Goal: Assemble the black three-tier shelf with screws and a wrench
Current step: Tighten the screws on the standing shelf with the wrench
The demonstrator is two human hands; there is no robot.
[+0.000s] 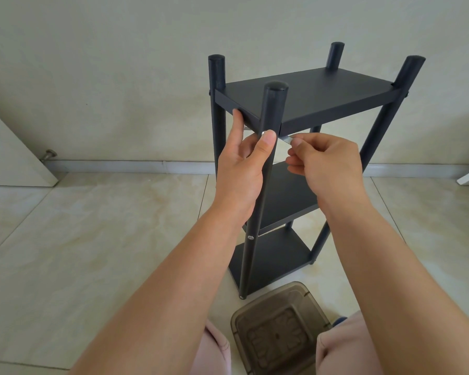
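Screw at left hand thumb tip, on upright post; right hand fingers pinch wrench just right of it, left fingers cupping shelf corner.

One shelf, two hands, one stool

One black three-tier shelf with four round black posts, two bare hands, one slim silver metal wrench, one brown translucent plastic stool

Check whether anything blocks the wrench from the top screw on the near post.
Nothing visible blocks it. The right hand pinches the wrench just right of the near post. The left hand holds that post, its thumb beside the screw, left of the wrench's path.
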